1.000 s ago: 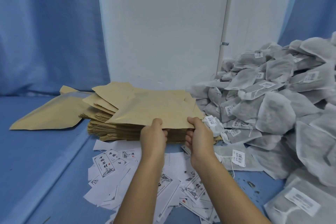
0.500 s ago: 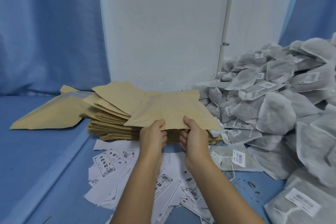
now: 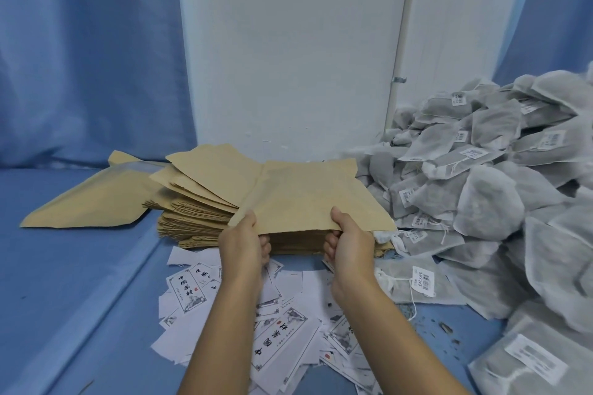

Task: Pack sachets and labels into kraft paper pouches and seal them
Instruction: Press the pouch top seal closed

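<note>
Small hand-packing station, a work corner and not a home room. Stock lies loose and in bulk: a thick stack of kraft paper pouches (image 3: 199,218), a big heap of grey mesh sachets (image 3: 487,202) with barcode tags, and printed labels (image 3: 189,292) scattered flat in front. All sit on a blue-covered tabletop (image 3: 64,282). Blue curtains (image 3: 80,58) hang either side of a plain white wall panel (image 3: 288,42). Dark crumbs lie near the sachets.
</note>
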{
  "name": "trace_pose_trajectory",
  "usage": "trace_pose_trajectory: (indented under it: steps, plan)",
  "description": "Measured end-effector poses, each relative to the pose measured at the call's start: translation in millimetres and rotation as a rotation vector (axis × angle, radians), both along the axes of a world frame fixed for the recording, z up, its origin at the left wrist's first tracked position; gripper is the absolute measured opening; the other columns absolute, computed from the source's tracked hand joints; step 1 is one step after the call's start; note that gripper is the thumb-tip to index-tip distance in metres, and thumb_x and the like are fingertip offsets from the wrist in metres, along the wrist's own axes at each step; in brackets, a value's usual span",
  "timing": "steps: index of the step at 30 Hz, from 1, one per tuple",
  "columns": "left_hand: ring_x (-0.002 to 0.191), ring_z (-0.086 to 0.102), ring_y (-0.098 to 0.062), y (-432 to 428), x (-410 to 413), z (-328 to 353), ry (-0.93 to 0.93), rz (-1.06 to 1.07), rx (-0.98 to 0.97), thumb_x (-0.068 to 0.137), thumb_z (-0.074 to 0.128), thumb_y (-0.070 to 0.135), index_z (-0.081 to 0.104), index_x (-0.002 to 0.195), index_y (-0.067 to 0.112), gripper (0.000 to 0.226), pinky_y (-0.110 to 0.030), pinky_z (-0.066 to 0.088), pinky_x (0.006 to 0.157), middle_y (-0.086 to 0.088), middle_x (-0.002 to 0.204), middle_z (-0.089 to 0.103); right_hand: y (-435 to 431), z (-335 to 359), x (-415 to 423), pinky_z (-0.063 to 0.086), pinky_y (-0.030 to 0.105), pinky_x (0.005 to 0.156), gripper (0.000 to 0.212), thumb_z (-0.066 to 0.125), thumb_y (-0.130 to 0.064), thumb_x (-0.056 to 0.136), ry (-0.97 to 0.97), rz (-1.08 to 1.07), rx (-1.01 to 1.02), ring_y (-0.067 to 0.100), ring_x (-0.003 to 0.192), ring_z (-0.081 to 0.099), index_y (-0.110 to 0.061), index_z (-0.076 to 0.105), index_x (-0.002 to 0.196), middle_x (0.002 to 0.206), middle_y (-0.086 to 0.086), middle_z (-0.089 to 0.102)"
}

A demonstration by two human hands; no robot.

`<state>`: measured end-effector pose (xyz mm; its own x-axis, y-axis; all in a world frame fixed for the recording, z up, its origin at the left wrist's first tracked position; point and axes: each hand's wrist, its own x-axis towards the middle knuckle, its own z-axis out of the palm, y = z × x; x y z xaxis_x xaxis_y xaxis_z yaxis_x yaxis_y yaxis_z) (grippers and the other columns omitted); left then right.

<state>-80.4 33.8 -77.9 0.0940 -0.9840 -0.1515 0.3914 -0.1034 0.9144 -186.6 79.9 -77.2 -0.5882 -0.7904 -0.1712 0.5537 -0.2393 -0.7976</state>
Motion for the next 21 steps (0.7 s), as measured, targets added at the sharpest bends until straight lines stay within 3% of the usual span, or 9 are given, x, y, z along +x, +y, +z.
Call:
trace_pose_trajectory:
  steps: [3, 7, 10, 13, 14, 17, 21]
  plan:
    - [0.029, 0.040, -0.007, -4, 1, -1, 0.052, 0.052, 0.033, 0.100, 0.036, 0.041, 0.053, 0.097, 0.009, 0.036, -0.010, 0.024, 0.031, -0.007, 0.058, 0.046, 0, 2, 5, 0.021, 0.015, 0.032, 0.035, 0.060, -0.014, 0.090, 0.013, 0.015, 0.010, 0.006, 0.030, 0.024, -0.018, 0.038, 0.063, 0.044, -0.006, 0.027]
    - [0.033, 0.052, -0.013, -5, 4, 0, 0.216, 0.046, 0.085, 0.098, 0.032, 0.051, 0.055, 0.086, 0.016, 0.044, -0.010, 0.029, 0.034, -0.005, 0.052, 0.059, 1, 2, 13, 0.026, 0.014, 0.035, 0.031, 0.059, -0.016, 0.091, 0.041, 0.065, -0.005, 0.005, 0.033, 0.030, -0.018, 0.043, 0.065, 0.054, -0.004, 0.034]
    - [0.048, 0.062, -0.017, 2, -8, 4, 0.242, -0.097, 0.043, 0.095, 0.048, 0.037, 0.059, 0.094, 0.013, 0.027, -0.017, 0.043, 0.039, -0.009, 0.078, 0.066, 3, 1, 24, 0.026, 0.014, 0.035, 0.019, 0.058, -0.017, 0.093, 0.101, 0.178, -0.023, 0.005, 0.036, 0.033, -0.015, 0.054, 0.074, 0.050, -0.004, 0.038]
    - [0.040, 0.051, -0.017, 9, -22, 4, 0.151, -0.158, 0.014, 0.092, 0.057, 0.014, 0.058, 0.095, -0.001, 0.016, -0.019, 0.038, 0.037, -0.013, 0.065, 0.059, 4, 1, 29, 0.026, 0.016, 0.034, 0.017, 0.055, -0.023, 0.095, 0.138, 0.262, -0.002, 0.007, 0.035, 0.032, -0.012, 0.057, 0.082, 0.047, -0.002, 0.039]
    - [0.046, 0.053, -0.018, 10, -24, 4, 0.155, -0.150, 0.005, 0.092, 0.056, 0.009, 0.058, 0.099, -0.002, 0.014, -0.022, 0.041, 0.042, -0.014, 0.071, 0.061, 4, 0, 27, 0.026, 0.017, 0.034, 0.020, 0.053, -0.027, 0.095, 0.136, 0.244, 0.022, 0.008, 0.036, 0.034, -0.012, 0.057, 0.083, 0.048, -0.001, 0.042]
    - [0.074, 0.059, -0.019, 6, -17, 6, 0.281, -0.110, -0.008, 0.092, 0.051, -0.002, 0.056, 0.110, 0.001, 0.020, -0.029, 0.051, 0.058, -0.011, 0.094, 0.063, 6, -1, 20, 0.039, 0.019, 0.036, 0.021, 0.052, -0.030, 0.095, -0.007, 0.148, 0.031, 0.014, 0.043, 0.049, -0.010, 0.059, 0.092, 0.064, 0.005, 0.059]
    - [0.079, 0.062, -0.018, 0, 1, 8, 0.384, -0.122, -0.012, 0.091, 0.051, -0.003, 0.056, 0.111, 0.007, 0.022, -0.026, 0.052, 0.051, -0.007, 0.093, 0.065, 6, 1, 23, 0.050, 0.022, 0.042, 0.020, 0.054, -0.009, 0.094, -0.084, 0.163, -0.032, 0.022, 0.050, 0.066, 0.001, 0.055, 0.112, 0.090, 0.018, 0.063]
